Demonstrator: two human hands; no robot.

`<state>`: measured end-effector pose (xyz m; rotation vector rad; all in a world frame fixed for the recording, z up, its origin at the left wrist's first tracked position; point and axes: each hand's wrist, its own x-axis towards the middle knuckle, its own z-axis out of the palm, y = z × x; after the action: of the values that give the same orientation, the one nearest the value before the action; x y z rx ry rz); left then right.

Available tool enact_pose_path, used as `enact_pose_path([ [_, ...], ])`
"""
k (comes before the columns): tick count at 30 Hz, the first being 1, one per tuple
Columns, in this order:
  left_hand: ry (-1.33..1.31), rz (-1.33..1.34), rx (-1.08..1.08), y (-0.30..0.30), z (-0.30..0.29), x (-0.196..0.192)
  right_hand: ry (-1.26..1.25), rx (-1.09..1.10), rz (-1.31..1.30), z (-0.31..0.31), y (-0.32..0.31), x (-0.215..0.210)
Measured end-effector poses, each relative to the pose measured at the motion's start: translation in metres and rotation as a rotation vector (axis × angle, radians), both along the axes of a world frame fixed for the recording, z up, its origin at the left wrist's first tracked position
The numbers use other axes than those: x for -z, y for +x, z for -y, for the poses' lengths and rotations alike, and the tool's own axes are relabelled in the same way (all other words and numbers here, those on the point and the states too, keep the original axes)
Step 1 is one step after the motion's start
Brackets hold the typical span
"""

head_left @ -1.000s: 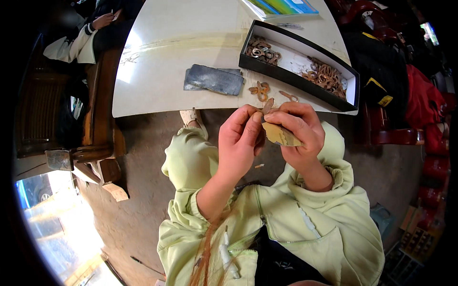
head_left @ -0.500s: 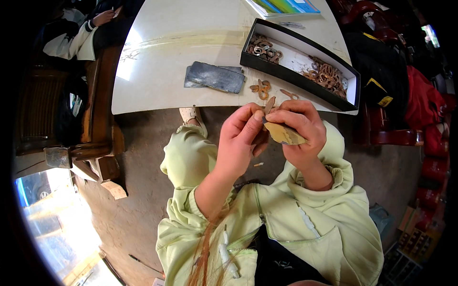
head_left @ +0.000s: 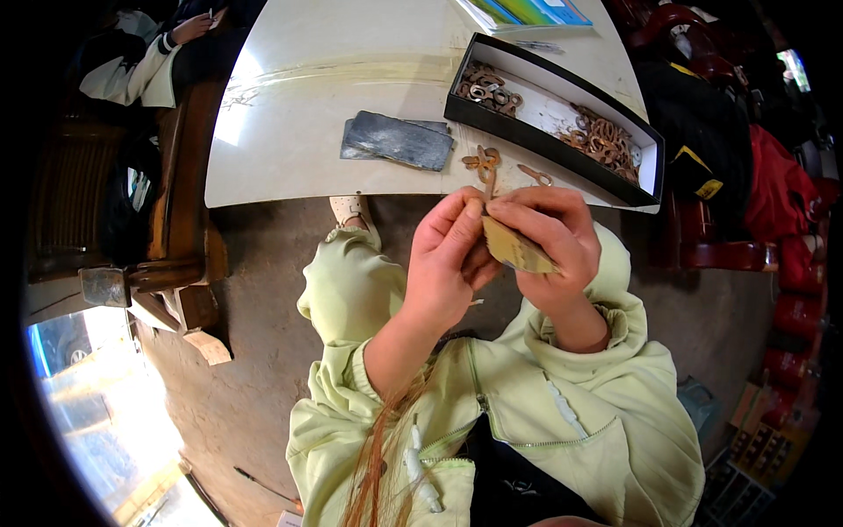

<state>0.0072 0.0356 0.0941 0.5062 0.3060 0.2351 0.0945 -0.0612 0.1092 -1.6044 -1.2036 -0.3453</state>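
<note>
In front of the table edge, my left hand (head_left: 450,250) pinches a slim rusty metal piece (head_left: 490,183) whose brown tip sticks up between my hands. My right hand (head_left: 558,235) is closed on a yellow-backed piece of sandpaper (head_left: 518,247), pressed around the lower part of that metal piece. My fingers hide the piece's lower end. Just beyond on the table lie several rusty ring-ended pieces (head_left: 480,159), with a single one (head_left: 536,175) to their right. Two dark grey abrasive sheets (head_left: 397,141) overlap at the left.
A long black box (head_left: 645,186) with a white inside holds heaps of rusty metal pieces on the white table (head_left: 290,158). Colourful booklets (head_left: 522,12) lie at the far edge. Another person's hand (head_left: 190,30) shows at far left, above a wooden bench (head_left: 171,189).
The sandpaper has tilted and turned slightly in my right hand. More of the rusty piece's tip shows above my fingers. Both hands stay in nearly the same place.
</note>
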Motion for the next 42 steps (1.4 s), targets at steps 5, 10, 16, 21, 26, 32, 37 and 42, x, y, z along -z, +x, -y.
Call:
enact_pose_path([
  [5,-0.084,-0.095,-0.031,0.001,0.000,-0.001,0.011,0.015,0.033,-0.005,0.000,0.007],
  [10,-0.153,-0.055,-0.028,0.000,0.000,-0.002,0.024,0.003,0.088,-0.005,0.002,0.012],
  [16,-0.108,0.030,0.011,0.001,0.000,0.002,0.067,0.048,0.028,0.000,0.000,0.006],
  [21,-0.053,-0.103,-0.062,0.002,0.001,-0.001,-0.009,0.055,0.053,-0.002,-0.003,0.007],
  [26,-0.121,-0.117,-0.115,0.006,-0.003,-0.009,0.003,-0.055,0.068,-0.004,-0.001,0.015],
  [32,-0.135,0.188,0.063,0.002,-0.005,0.004,0.093,-0.081,-0.204,0.001,0.000,0.005],
  [37,-0.114,0.228,0.062,0.003,-0.004,0.007,0.170,-0.085,-0.414,-0.002,-0.002,0.011],
  [42,-0.061,0.231,0.054,0.005,-0.004,0.006,0.170,-0.087,-0.926,0.001,-0.004,0.009],
])
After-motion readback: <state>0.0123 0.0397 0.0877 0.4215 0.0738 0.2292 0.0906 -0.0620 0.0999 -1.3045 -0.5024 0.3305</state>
